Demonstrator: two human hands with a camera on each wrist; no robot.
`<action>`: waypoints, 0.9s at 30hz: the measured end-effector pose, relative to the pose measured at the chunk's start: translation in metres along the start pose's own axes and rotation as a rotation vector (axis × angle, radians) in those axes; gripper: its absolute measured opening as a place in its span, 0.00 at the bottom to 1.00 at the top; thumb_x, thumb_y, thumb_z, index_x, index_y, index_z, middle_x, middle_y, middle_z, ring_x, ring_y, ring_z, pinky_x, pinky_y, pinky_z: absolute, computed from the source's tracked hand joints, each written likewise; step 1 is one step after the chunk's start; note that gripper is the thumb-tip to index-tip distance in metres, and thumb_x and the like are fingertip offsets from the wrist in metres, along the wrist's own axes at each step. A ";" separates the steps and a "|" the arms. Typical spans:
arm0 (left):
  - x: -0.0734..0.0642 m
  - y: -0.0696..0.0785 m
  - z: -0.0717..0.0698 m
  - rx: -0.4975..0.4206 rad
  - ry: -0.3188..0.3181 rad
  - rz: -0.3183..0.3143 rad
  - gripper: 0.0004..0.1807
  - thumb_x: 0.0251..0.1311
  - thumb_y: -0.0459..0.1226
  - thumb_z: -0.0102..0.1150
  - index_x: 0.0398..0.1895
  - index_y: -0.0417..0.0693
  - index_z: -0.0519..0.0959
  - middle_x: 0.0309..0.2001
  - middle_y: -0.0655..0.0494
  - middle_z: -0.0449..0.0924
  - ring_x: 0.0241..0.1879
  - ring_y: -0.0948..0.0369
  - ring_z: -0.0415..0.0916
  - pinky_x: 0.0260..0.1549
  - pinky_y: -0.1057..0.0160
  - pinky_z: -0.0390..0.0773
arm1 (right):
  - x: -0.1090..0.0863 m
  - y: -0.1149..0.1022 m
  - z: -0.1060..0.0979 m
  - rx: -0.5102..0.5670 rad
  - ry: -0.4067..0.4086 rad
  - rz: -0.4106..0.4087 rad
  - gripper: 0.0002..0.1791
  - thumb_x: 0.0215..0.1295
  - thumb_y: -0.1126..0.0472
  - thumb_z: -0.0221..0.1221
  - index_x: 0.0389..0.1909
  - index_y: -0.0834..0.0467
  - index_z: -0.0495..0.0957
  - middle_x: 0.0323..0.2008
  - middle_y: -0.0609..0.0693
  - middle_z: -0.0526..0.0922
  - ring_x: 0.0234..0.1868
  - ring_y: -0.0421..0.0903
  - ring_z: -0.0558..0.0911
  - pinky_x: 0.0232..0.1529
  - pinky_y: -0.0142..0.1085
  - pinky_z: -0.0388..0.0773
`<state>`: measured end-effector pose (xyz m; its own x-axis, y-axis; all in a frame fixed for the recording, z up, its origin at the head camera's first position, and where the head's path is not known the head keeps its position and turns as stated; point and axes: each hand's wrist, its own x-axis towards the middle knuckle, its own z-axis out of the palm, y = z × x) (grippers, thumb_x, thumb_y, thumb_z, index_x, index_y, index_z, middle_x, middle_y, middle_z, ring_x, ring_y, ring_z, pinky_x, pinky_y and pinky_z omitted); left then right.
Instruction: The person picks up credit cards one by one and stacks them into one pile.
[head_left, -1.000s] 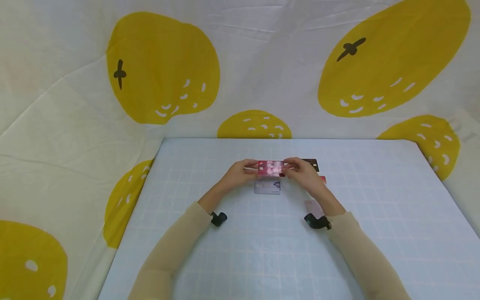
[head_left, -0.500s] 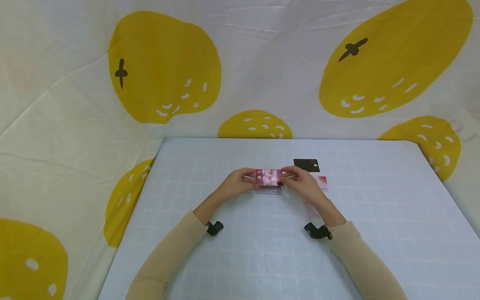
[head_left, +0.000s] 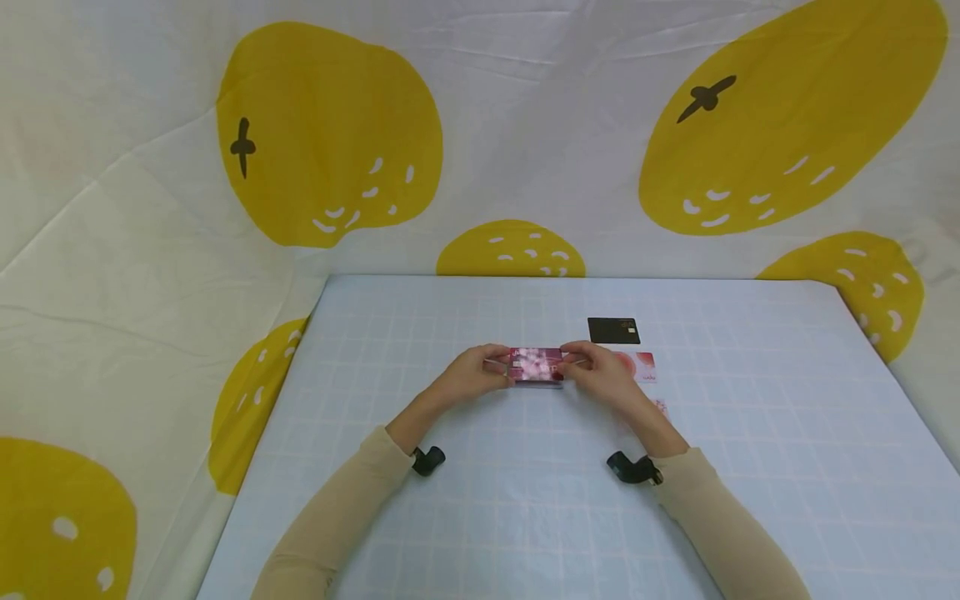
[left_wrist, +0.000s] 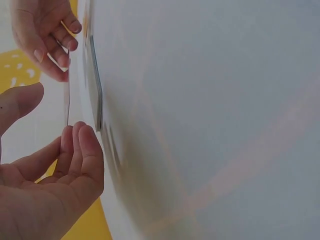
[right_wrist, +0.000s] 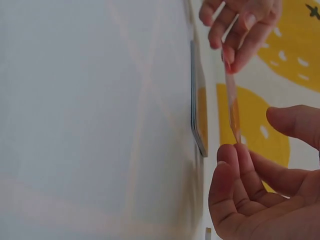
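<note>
A reddish-pink bank card [head_left: 536, 364] with a chip is held level between my two hands. My left hand [head_left: 468, 372] holds its left short end with the fingertips, and my right hand [head_left: 603, 379] holds the right end the same way. In the left wrist view the card [left_wrist: 68, 95] shows edge-on, with the thumb standing apart from it. Just beneath lies a small stack of cards [right_wrist: 194, 100] on the table, a gap showing between it and the held card. From the head view only the stack's front edge [head_left: 538, 386] peeks out.
Right of the hands, a black card [head_left: 613, 331] lies farthest back. In front of it is a red-and-white card [head_left: 643, 367], then a pink card [head_left: 661, 406] mostly covered by the right wrist. A fruit-print cloth [head_left: 517, 150] rises behind the table [head_left: 510, 517].
Both hands have brought the reddish-pink card toward the person, from behind the stack to over it. The black and red-and-white cards are now less covered by the right hand.
</note>
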<state>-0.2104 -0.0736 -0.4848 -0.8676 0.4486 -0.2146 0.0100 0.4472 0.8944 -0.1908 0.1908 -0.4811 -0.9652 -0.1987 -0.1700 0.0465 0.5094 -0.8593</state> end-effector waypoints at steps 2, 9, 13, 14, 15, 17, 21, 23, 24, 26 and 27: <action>0.000 0.000 0.001 0.027 -0.002 -0.017 0.30 0.61 0.36 0.68 0.67 0.43 0.73 0.58 0.54 0.78 0.57 0.56 0.76 0.53 0.58 0.77 | 0.000 0.000 0.001 0.000 -0.007 0.005 0.23 0.70 0.56 0.62 0.63 0.59 0.75 0.49 0.56 0.81 0.45 0.51 0.80 0.43 0.39 0.78; 0.002 0.000 0.003 0.091 -0.004 -0.020 0.30 0.61 0.38 0.68 0.67 0.42 0.73 0.57 0.53 0.79 0.57 0.54 0.75 0.56 0.56 0.75 | 0.000 0.001 0.001 -0.010 -0.034 0.035 0.24 0.71 0.55 0.61 0.63 0.60 0.74 0.49 0.56 0.80 0.46 0.52 0.78 0.44 0.38 0.78; 0.003 -0.001 0.003 0.111 -0.001 -0.030 0.30 0.61 0.39 0.69 0.66 0.42 0.73 0.56 0.54 0.79 0.57 0.55 0.75 0.56 0.56 0.74 | 0.001 0.002 0.002 -0.013 -0.045 0.052 0.24 0.71 0.54 0.61 0.64 0.59 0.74 0.48 0.55 0.80 0.46 0.52 0.77 0.44 0.38 0.78; 0.003 -0.002 0.004 0.112 -0.001 -0.032 0.30 0.61 0.39 0.69 0.66 0.42 0.74 0.56 0.54 0.79 0.57 0.55 0.75 0.56 0.56 0.74 | 0.001 0.002 0.002 -0.013 -0.045 0.056 0.25 0.70 0.54 0.61 0.64 0.59 0.74 0.49 0.55 0.80 0.46 0.52 0.77 0.44 0.38 0.78; 0.004 -0.002 0.004 0.115 -0.002 -0.034 0.30 0.61 0.39 0.69 0.66 0.42 0.74 0.55 0.54 0.79 0.56 0.55 0.75 0.57 0.56 0.74 | 0.002 0.003 0.002 -0.011 -0.044 0.059 0.24 0.70 0.53 0.62 0.64 0.58 0.74 0.48 0.54 0.80 0.46 0.52 0.77 0.44 0.38 0.78; 0.004 -0.003 0.004 0.117 -0.005 -0.035 0.30 0.61 0.39 0.69 0.66 0.42 0.74 0.55 0.54 0.79 0.56 0.55 0.75 0.57 0.56 0.74 | 0.002 0.004 0.002 -0.012 -0.044 0.060 0.25 0.70 0.53 0.62 0.64 0.58 0.74 0.48 0.54 0.79 0.47 0.52 0.77 0.45 0.39 0.78; 0.006 -0.004 0.004 0.121 -0.010 -0.034 0.30 0.61 0.39 0.68 0.65 0.41 0.74 0.55 0.54 0.79 0.56 0.55 0.75 0.56 0.56 0.75 | 0.002 0.004 0.003 -0.015 -0.040 0.068 0.25 0.70 0.52 0.62 0.63 0.58 0.74 0.48 0.54 0.79 0.47 0.52 0.77 0.46 0.39 0.77; 0.006 -0.004 0.004 0.128 -0.010 -0.040 0.29 0.61 0.40 0.68 0.65 0.42 0.74 0.55 0.54 0.80 0.56 0.55 0.75 0.56 0.57 0.75 | 0.001 0.003 0.003 -0.022 -0.042 0.079 0.25 0.70 0.52 0.62 0.64 0.57 0.74 0.49 0.54 0.79 0.48 0.52 0.76 0.47 0.40 0.78; 0.006 -0.004 0.004 0.128 -0.011 -0.042 0.29 0.61 0.40 0.69 0.65 0.42 0.74 0.55 0.54 0.80 0.56 0.56 0.75 0.56 0.57 0.75 | 0.001 0.003 0.003 -0.023 -0.043 0.082 0.25 0.70 0.52 0.62 0.64 0.57 0.74 0.50 0.54 0.79 0.48 0.53 0.76 0.47 0.40 0.78; 0.007 -0.004 0.004 0.127 -0.011 -0.045 0.29 0.61 0.40 0.69 0.65 0.42 0.74 0.55 0.55 0.80 0.56 0.56 0.75 0.56 0.56 0.74 | 0.001 0.004 0.003 -0.026 -0.044 0.087 0.26 0.70 0.51 0.62 0.64 0.58 0.73 0.51 0.55 0.80 0.49 0.53 0.76 0.48 0.40 0.78; 0.007 -0.004 0.004 0.127 -0.011 -0.048 0.29 0.61 0.40 0.69 0.65 0.42 0.74 0.55 0.55 0.80 0.55 0.56 0.75 0.56 0.57 0.74 | 0.001 0.004 0.003 -0.028 -0.044 0.090 0.27 0.70 0.50 0.62 0.64 0.58 0.73 0.51 0.55 0.80 0.49 0.53 0.76 0.49 0.41 0.79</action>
<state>-0.2142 -0.0687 -0.4916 -0.8628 0.4329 -0.2609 0.0321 0.5622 0.8264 -0.1909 0.1902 -0.4861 -0.9453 -0.1870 -0.2674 0.1249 0.5497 -0.8259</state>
